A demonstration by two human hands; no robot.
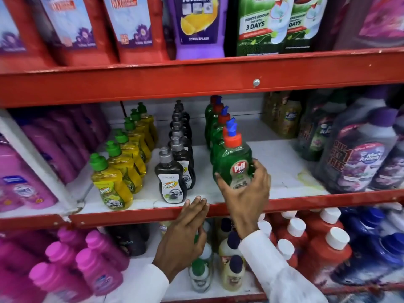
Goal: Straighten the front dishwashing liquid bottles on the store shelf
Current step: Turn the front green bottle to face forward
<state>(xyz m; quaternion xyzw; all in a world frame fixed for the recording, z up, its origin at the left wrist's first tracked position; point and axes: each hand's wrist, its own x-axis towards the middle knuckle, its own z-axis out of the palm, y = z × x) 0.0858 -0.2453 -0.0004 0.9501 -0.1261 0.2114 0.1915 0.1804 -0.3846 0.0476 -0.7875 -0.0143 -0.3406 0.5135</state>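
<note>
Three rows of dishwashing bottles run back along the middle shelf [284,169]. The front green Pril bottle [235,158] with a red and blue cap stands at the head of the right row, and my right hand [247,191] grips its lower body. The front black Super bottle [171,178] with a grey cap heads the middle row, its label facing me. The front yellow Super bottle [111,184] with a green cap heads the left row, turned slightly left. My left hand [185,232] hovers at the red shelf edge below the black bottle, fingers extended, holding nothing.
Purple and dark Max Kleen bottles [358,156] crowd the shelf's right end, pink bottles [19,184] the left. The red shelf lip [131,217] runs across the front. Refill pouches [196,27] sit above; pink, red and blue bottles stand on the shelf below.
</note>
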